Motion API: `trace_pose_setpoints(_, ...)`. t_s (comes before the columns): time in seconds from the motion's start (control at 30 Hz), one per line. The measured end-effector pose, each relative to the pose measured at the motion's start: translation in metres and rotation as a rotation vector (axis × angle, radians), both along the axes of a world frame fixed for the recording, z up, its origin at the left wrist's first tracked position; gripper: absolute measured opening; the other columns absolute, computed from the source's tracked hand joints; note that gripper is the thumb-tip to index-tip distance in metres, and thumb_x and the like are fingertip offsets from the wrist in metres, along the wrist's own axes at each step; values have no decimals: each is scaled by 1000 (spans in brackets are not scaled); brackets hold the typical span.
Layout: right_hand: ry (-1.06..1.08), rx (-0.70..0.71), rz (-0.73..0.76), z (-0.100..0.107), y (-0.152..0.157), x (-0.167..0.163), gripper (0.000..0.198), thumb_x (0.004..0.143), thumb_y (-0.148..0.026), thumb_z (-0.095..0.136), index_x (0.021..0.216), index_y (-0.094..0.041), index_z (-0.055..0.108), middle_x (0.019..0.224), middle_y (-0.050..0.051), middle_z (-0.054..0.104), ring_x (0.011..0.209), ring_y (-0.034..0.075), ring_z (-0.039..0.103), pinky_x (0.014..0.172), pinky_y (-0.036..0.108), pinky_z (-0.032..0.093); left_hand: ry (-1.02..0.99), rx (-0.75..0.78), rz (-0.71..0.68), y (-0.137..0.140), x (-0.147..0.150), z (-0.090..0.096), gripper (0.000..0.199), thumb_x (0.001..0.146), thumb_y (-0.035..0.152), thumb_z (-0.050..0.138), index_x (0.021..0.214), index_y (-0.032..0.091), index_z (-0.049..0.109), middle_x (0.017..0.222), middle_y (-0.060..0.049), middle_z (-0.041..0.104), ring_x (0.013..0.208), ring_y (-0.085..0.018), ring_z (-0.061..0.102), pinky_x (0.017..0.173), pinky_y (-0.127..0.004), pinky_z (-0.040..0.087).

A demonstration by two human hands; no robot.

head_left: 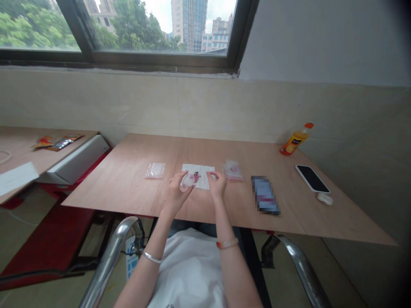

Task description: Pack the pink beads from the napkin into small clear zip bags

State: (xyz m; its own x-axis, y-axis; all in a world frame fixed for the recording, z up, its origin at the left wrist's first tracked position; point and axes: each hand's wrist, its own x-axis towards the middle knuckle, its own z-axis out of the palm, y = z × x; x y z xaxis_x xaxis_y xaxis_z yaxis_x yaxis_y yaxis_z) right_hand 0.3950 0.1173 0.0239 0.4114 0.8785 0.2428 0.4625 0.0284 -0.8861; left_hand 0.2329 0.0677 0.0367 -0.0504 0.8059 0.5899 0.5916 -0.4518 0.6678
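Note:
A white sheet of paper [203, 183] lies on the wooden table between my hands. Over its left part shows a small clear plastic bag [187, 181], with thumb and fingers of my left hand [176, 192] closed around its edge. Small dark pink pieces [196, 176] show at the middle of the sheet; whether they are inside the bag or on the paper is unclear. My right hand [218, 184] is at the sheet's right edge, thumb and forefinger pinched together. Anything between those fingertips is too small to make out.
A stack of clear bags [155, 170] lies to the left, and filled small bags [233, 170] to the right. Farther right are a lit phone [265, 195], a second phone [312, 179], a white case [325, 199] and an orange drink bottle [293, 141]. Metal armrests flank me.

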Motion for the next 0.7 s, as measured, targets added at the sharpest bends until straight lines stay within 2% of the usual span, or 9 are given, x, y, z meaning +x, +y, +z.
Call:
trace_pose_setpoints(0.07, 130, 82, 111, 23, -2, 6, 18, 79, -32, 63, 80, -16, 69, 87, 10, 69, 83, 22, 60, 78, 33, 45, 10, -1, 4, 1, 1, 0, 46, 77, 24, 71, 120, 19, 55, 121, -13, 63, 115, -27, 59, 98, -46, 46)
trace_pose_setpoints(0.17, 193, 142, 387, 53, -12, 8, 18, 76, -36, 67, 82, -20, 71, 93, 7, 69, 88, 21, 62, 73, 30, 45, 8, -26, 5, 1, 4, 1, 47, 77, 26, 71, 120, 19, 54, 120, -13, 64, 114, -27, 59, 98, -46, 46)
trace_pose_setpoints(0.27, 168, 138, 564, 66, -23, 1, 13, 73, -34, 71, 80, -23, 73, 101, 7, 68, 100, 22, 61, 80, 32, 45, -6, -45, -14, -1, 5, 3, 49, 76, 27, 72, 120, 19, 54, 119, -13, 64, 112, -27, 60, 96, -46, 47)
trace_pose_setpoints(0.47, 133, -11, 716, 56, -27, -9, 13, 73, -25, 71, 86, -24, 75, 111, 7, 67, 107, 21, 60, 97, 38, 40, -30, -84, -21, -1, 4, 3, 44, 79, 26, 68, 120, 19, 55, 120, -12, 64, 113, -27, 60, 96, -45, 48)
trace_pose_setpoints(0.6, 126, -15, 684, 51, -21, -2, 14, 78, -27, 67, 88, -24, 75, 105, 6, 71, 107, 22, 61, 89, 36, 45, -47, -84, -14, 0, -1, 3, 45, 78, 28, 69, 120, 21, 54, 121, -11, 64, 112, -27, 61, 96, -45, 48)
trace_pose_setpoints(0.7, 129, -13, 590, 41, -6, 7, 17, 80, -28, 63, 91, -20, 73, 101, 8, 72, 95, 21, 65, 80, 32, 49, -53, -92, 6, 1, -5, 5, 46, 77, 30, 70, 119, 20, 55, 119, -11, 64, 111, -27, 61, 96, -45, 48)
